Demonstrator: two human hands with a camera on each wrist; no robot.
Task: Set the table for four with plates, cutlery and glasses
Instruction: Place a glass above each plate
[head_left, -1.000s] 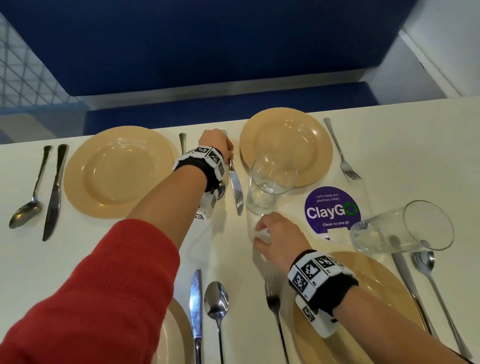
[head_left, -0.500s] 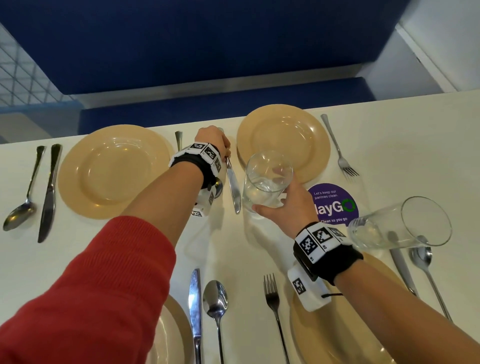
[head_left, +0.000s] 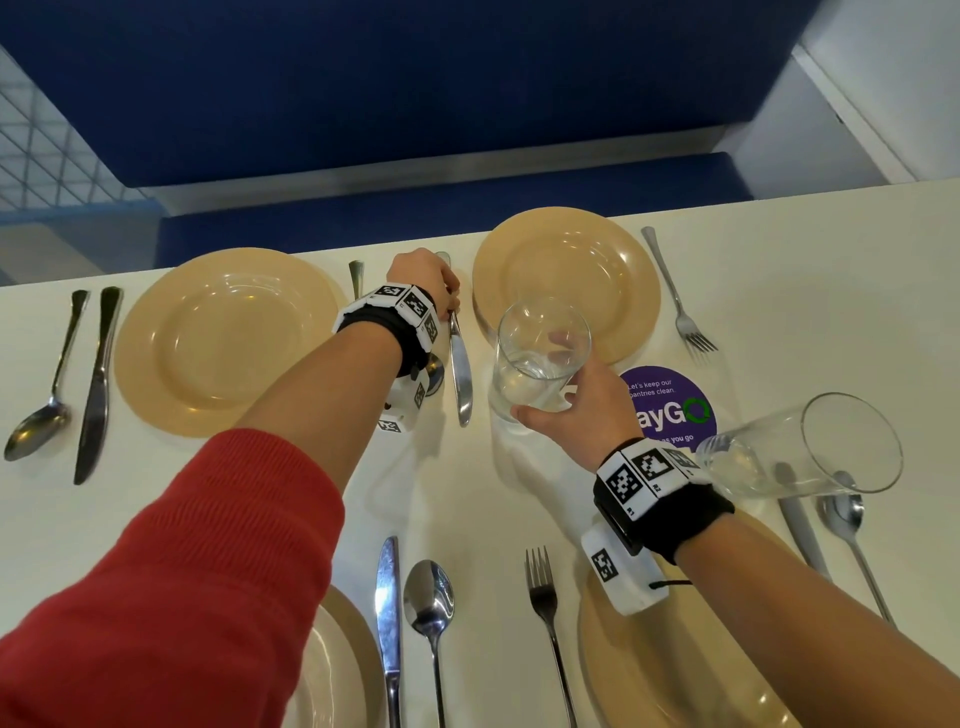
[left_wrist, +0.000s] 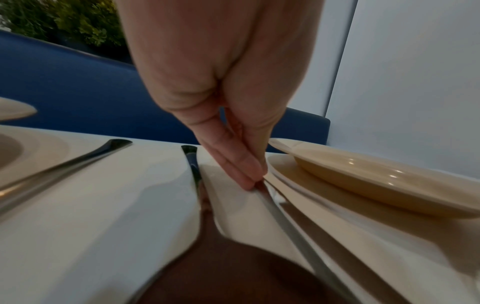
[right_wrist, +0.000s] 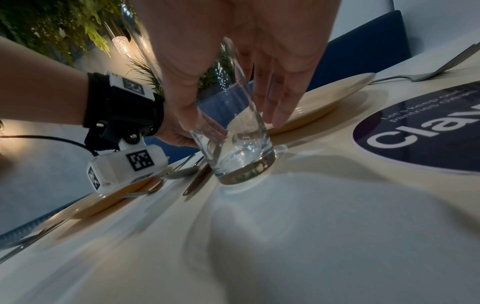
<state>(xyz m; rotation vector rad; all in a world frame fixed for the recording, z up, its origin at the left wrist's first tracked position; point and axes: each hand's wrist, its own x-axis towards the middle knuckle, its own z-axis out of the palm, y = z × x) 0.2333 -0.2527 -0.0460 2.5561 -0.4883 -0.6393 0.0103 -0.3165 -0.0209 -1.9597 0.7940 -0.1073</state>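
**Plates and cutlery down, glasses half placed**

Head view: four plates sit on the table (head_left: 831, 260), at 10 o'clock (head_left: 228, 340), 1 o'clock (head_left: 566, 280), 7 o'clock (head_left: 332, 670) and 5 o'clock (head_left: 675, 675). Each has cutlery beside it. The left hand (head_left: 423, 280) reaches to 12 o'clock and holds the handle of a knife (head_left: 460, 369) lying between the two far plates. The right hand (head_left: 576, 410) holds a glass (head_left: 537, 358) near the 1 o'clock plate. A second glass (head_left: 800, 447) stands at 3 o'clock by the near right plate. No other glasses show, so by my count two are left to bring.

Left wrist view: thumb and fingertips (left_wrist: 249, 170) pinch narrowly on the knife handle (left_wrist: 291, 222), just beside the plate rim (left_wrist: 363, 176). I judge this a small straightening of the knife.

Right wrist view: the thumb and fingers (right_wrist: 283, 98) wrap loosely around the glass (right_wrist: 233, 133). Its base looks to be on the table or just above it; I cannot tell which. A round sticker (right_wrist: 426, 133) lies at 3 o'clock from the glass.
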